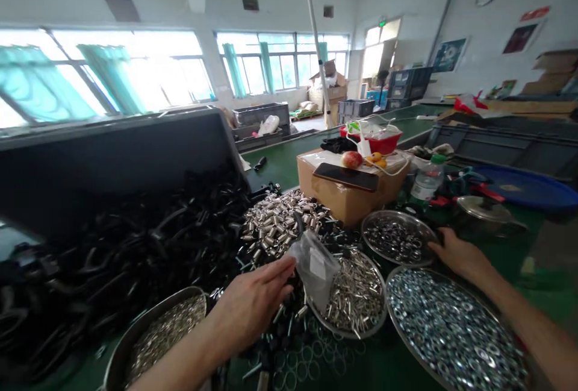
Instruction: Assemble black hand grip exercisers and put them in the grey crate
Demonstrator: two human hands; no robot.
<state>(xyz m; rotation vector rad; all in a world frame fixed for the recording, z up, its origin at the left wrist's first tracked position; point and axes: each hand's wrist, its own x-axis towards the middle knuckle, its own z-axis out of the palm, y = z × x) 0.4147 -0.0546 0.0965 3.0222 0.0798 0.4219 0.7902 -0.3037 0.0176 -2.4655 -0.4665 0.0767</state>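
Observation:
My left hand [259, 291] pinches a clear plastic bag [318, 270] with a white label, just above a dish of small metal pins [354, 297]. A dark curved piece [298, 222] shows by the bag's top; whether it is inside I cannot tell. At the right, the fingers of my right hand [458, 255] close on the rim of a round metal dish [368, 245] that holds dark metal rings [400, 239]. Below that hand lies a larger dish full of shiny nuts or washers [451, 325]. Behind the bag is a pile of silver cylindrical parts [275, 222].
A grey bin of black parts [180, 228] fills the left. Near my left forearm stands a pan of small brass-coloured pieces [169, 331]. A cardboard box [343, 198] carries a phone [345, 176] and fruit. A bottle [427, 183] and blue tray [528, 186] stand at the right.

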